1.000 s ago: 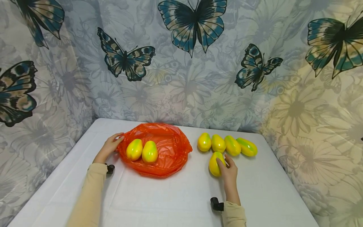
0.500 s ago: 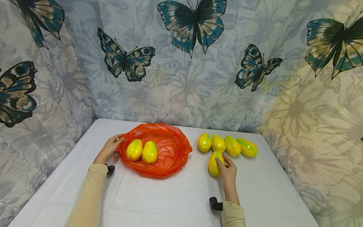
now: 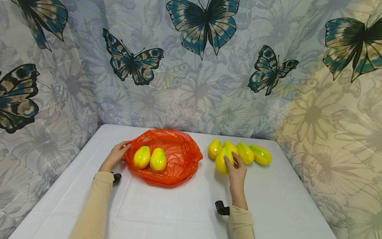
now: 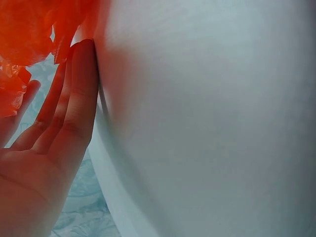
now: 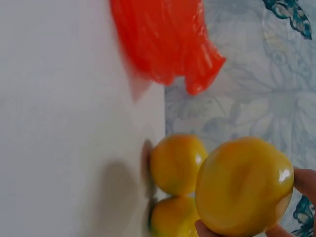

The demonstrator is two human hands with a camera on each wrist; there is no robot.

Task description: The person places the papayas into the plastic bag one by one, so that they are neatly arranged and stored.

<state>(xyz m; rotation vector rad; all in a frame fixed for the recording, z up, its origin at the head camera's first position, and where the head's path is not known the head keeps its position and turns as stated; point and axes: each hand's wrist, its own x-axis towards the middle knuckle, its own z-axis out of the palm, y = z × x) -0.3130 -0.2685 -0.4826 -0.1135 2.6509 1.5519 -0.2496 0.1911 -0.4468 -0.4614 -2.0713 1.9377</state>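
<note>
My right hand (image 3: 237,172) grips a glossy yellow-green papaya (image 3: 222,162) between thumb and fingers. It is raised above the white table, its shadow apart from it in the right wrist view, where the held papaya (image 5: 244,187) shows its rounded end. At the left edge of the open red plastic bag (image 3: 182,156), my left hand (image 3: 114,156) touches the plastic. The left wrist view has that hand (image 4: 54,133) with fingers nearly straight against the bag (image 4: 29,29). Two papayas (image 3: 141,157) lie side by side inside the bag.
Several more papayas (image 3: 260,154) lie in a row at the back right of the table, one partly hidden behind the held fruit. White cloth covers the table (image 3: 167,212). A butterfly-print curtain (image 3: 203,99) stands behind and along both sides.
My right hand has lifted the papaya off the table, moving it up and slightly left, so it now overlaps the back row. The left hand and the bag stay put.
</note>
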